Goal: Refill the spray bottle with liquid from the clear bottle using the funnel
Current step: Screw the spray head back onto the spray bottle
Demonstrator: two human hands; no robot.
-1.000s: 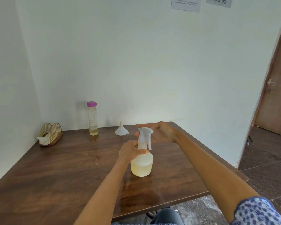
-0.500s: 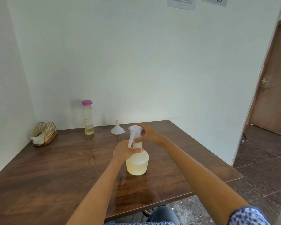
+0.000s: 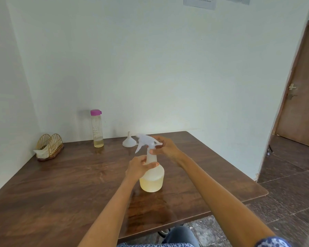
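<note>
A person sits at a dark brown wooden table (image 3: 61, 184), both bare forearms reaching forward from 6 o'clock. Nearest, at the table's centre, stands a squat translucent plastic spray bottle (image 3: 152, 177), upright, with pale yellow liquid filling its lower part. The left hand (image 3: 138, 167) wraps around the bottle's narrow neck, thumb across the front, gripping it steady. The right hand (image 3: 165, 147), just beyond at 1 o'clock, pinches the base of the white plastic trigger head (image 3: 144, 140), apparently to twist it off; whether the head is already loose cannot be told.

Judging by its look, the bottle is light, stiff-walled and smooth, so it could turn or slip in the hand; the neck is the sensible place to brace it, and the collar under the trigger the place to turn.

Farther back at 12 o'clock, a small white plastic funnel (image 3: 128, 142) sits mouth-down, spout up. At 11 o'clock, well apart, stands a tall clear plastic bottle with a purple cap (image 3: 97, 128), upright and capped, a little yellowish liquid at its bottom. At 10 o'clock, by the wall, sits a gold wire napkin holder (image 3: 49, 146) with white paper.
</note>
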